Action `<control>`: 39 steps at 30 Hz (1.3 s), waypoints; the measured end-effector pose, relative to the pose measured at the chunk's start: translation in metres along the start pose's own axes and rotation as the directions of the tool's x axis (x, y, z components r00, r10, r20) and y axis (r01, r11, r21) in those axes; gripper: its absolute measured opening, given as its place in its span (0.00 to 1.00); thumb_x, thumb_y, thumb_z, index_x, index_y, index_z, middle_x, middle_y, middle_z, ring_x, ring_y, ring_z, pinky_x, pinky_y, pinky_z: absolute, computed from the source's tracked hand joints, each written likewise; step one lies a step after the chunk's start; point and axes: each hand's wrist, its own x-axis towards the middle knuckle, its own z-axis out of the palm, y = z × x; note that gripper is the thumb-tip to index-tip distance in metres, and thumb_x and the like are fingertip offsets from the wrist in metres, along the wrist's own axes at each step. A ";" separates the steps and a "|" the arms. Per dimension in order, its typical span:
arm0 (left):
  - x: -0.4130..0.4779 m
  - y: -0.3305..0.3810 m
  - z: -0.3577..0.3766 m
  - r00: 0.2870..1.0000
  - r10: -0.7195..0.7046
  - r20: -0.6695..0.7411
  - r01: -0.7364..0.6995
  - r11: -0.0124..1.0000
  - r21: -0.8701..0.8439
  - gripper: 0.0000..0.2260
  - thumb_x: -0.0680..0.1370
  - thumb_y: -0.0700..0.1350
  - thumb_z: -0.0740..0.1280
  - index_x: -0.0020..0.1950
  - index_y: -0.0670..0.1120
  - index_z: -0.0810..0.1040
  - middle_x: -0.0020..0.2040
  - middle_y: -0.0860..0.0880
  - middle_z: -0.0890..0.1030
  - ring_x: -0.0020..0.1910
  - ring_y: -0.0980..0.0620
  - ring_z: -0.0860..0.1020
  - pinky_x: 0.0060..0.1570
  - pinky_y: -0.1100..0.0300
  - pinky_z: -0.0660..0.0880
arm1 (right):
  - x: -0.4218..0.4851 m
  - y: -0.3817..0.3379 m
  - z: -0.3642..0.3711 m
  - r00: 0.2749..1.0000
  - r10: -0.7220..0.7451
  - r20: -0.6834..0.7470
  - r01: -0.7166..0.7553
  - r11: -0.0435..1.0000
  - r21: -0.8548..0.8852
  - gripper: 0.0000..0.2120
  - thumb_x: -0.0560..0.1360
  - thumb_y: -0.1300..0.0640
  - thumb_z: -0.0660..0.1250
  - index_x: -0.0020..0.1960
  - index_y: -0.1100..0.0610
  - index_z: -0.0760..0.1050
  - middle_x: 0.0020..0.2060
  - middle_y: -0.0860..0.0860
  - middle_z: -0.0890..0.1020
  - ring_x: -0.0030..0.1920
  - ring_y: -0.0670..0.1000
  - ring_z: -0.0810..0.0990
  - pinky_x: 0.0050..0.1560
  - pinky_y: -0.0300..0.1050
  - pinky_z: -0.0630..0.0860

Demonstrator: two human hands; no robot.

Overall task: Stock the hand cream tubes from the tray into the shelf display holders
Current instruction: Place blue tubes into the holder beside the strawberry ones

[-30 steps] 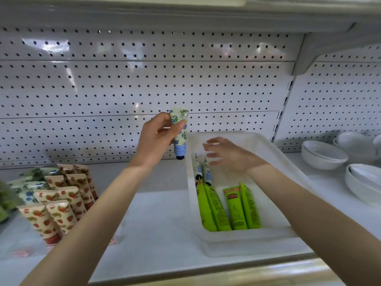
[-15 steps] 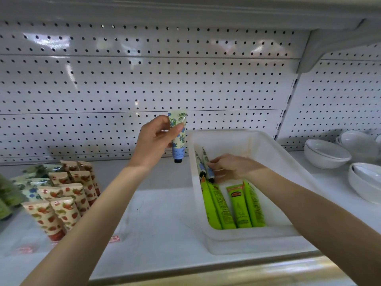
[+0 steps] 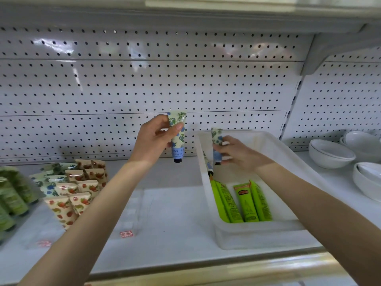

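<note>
Step in hand: pick-up. The left hand (image 3: pixel 154 139) pinches a blue-floral tube (image 3: pixel 178 137), cap down, above the shelf (image 3: pixel 175 203). The right hand (image 3: pixel 237 151) pinches a second blue-floral tube (image 3: pixel 216 144) over the tray (image 3: pixel 257 238) at its far end. Next, probably: carry both to the stocked blue-floral tubes (image 3: pixel 48 185) at the shelf's left end.

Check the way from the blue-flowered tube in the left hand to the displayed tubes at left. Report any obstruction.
Nothing visible blocks it. The left hand holds the blue-flowered tube in the air; only the shelf surface lies between it and the displayed tubes.
</note>
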 end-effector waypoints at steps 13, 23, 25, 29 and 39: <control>-0.019 0.019 -0.036 1.000 -0.013 0.014 0.013 1.000 -0.017 0.01 0.76 0.41 0.67 0.45 0.47 0.77 0.44 0.47 0.80 0.39 0.60 0.79 0.39 0.64 0.80 | -0.066 -0.067 0.028 0.948 -0.313 0.065 0.307 0.948 0.088 0.01 0.77 0.57 0.65 0.46 0.54 0.74 0.45 0.51 0.80 0.44 0.50 0.80 0.51 0.47 0.79; -0.056 0.034 -0.058 0.999 -0.034 -0.042 0.032 0.999 -0.038 0.02 0.75 0.40 0.68 0.46 0.46 0.77 0.43 0.47 0.81 0.37 0.60 0.80 0.39 0.63 0.80 | -0.120 -0.065 0.067 0.923 -0.345 0.169 0.337 0.939 0.075 0.04 0.76 0.58 0.67 0.48 0.57 0.73 0.42 0.50 0.81 0.42 0.47 0.82 0.43 0.44 0.80; -0.065 0.040 -0.064 0.998 -0.028 -0.061 0.026 0.999 -0.030 0.02 0.75 0.40 0.68 0.45 0.46 0.77 0.42 0.47 0.80 0.36 0.61 0.80 0.36 0.65 0.79 | -0.130 -0.067 0.071 0.917 -0.351 0.187 0.346 0.936 0.061 0.06 0.75 0.58 0.67 0.50 0.57 0.72 0.42 0.49 0.81 0.40 0.46 0.82 0.41 0.43 0.80; -0.087 0.051 -0.071 0.998 -0.026 -0.061 0.027 1.000 0.011 0.06 0.75 0.41 0.67 0.51 0.42 0.77 0.44 0.43 0.80 0.39 0.59 0.80 0.37 0.65 0.79 | -0.150 -0.064 0.080 0.899 -0.369 0.234 0.367 0.929 0.057 0.06 0.75 0.59 0.68 0.50 0.56 0.72 0.41 0.50 0.80 0.39 0.45 0.81 0.41 0.44 0.80; -0.163 0.073 -0.088 0.991 -0.051 -0.128 0.063 0.994 0.094 0.11 0.74 0.44 0.69 0.54 0.43 0.76 0.44 0.46 0.80 0.39 0.57 0.80 0.37 0.64 0.79 | -0.197 -0.049 0.103 0.877 -0.349 0.329 0.370 0.929 -0.002 0.14 0.73 0.58 0.70 0.57 0.59 0.73 0.50 0.55 0.78 0.49 0.50 0.80 0.47 0.52 0.82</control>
